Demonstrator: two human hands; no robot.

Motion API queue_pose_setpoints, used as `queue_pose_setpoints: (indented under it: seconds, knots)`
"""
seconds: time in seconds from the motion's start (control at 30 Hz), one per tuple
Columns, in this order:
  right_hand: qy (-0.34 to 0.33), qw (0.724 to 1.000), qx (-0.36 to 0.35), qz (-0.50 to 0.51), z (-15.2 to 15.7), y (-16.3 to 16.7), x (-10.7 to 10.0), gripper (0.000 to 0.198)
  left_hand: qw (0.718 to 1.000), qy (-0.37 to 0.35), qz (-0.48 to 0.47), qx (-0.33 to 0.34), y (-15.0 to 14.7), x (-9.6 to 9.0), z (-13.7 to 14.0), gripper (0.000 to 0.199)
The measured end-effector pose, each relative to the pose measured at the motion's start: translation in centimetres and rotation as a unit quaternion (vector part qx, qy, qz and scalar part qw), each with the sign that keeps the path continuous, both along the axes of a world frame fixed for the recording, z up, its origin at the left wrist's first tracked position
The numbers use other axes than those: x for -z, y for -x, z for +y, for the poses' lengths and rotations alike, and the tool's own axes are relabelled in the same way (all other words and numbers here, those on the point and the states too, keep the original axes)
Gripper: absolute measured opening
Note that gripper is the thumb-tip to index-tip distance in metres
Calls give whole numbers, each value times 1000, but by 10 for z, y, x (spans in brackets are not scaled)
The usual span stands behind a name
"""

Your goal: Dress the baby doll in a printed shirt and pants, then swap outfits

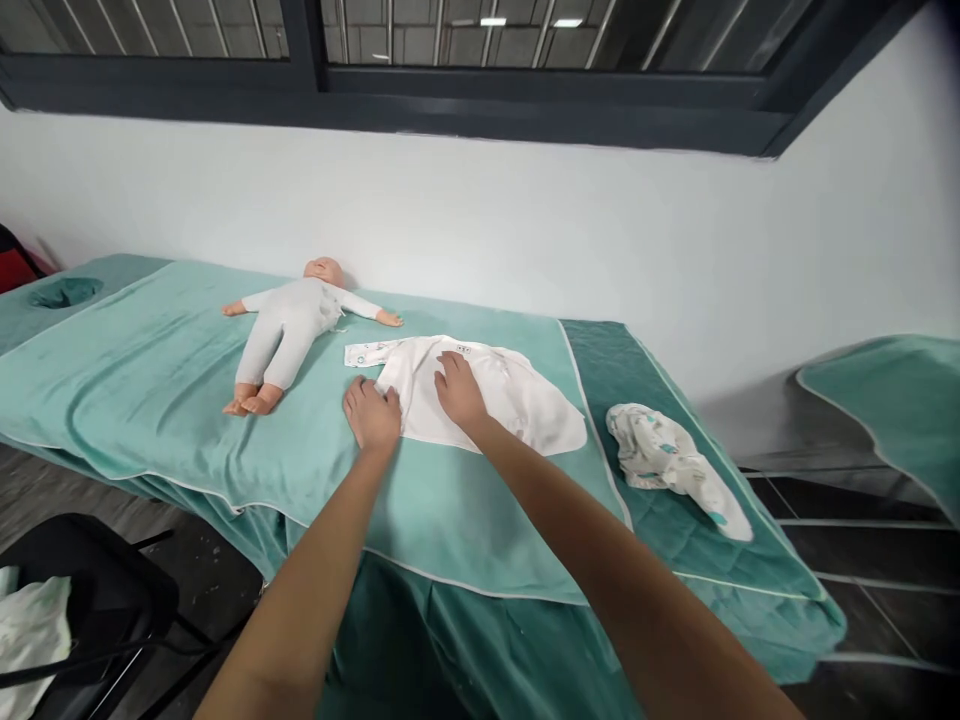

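Just R of the doll [289, 310], a white garment [506, 385] lies spread on the green sheet [450, 525]. L hand [373, 412] rests at its doll-side edge, thumb spread wide of the fingers; R hand [459, 392] lies on the cloth farther from the doll, fingers extended. Well R of doll: bundled patterned garment [667, 455]. Nearer the viewer than doll, to L: blk chair [97, 570] w/ cloth [34, 620]. Behind doll: wht wall [487, 220].

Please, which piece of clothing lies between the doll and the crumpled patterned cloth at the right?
In the head view, a white garment lies spread on the light green blanket between the doll and the crumpled patterned cloth.
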State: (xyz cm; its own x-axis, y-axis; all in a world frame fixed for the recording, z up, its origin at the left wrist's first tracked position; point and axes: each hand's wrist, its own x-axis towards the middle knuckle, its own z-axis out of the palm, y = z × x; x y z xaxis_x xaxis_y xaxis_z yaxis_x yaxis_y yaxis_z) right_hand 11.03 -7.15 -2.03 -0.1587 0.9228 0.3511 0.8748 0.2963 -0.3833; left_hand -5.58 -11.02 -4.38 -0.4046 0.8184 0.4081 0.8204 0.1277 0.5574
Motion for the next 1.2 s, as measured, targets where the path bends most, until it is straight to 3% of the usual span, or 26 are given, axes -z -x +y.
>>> queue_pose_setpoints:
  seconds: [0.2,0.37,0.57,0.67,0.8,0.97,1.2]
  knots:
    - [34,997,17,73,59,55,-2,41,999,17,29,-15,-10,0,-1,29]
    - [80,992,-6,92,79,62,2,45,999,-7,18,29,-10,2,-3,14]
    - [111,988,-60,87,85,45,-3,44,991,-66,-40,109,-6,3,6,23]
    - [118,988,-47,93,84,42,-4,43,992,-40,-63,103,-3,1,17,33]
    - [121,987,-63,85,83,42,-5,39,992,30,0,126,-2,-6,29,47]
    - [126,985,-101,65,81,40,-7,38,989,84,50,110,-3,-13,37,43]
    - [140,976,-156,51,81,39,-10,37,994,74,38,73,-3,-8,40,47]
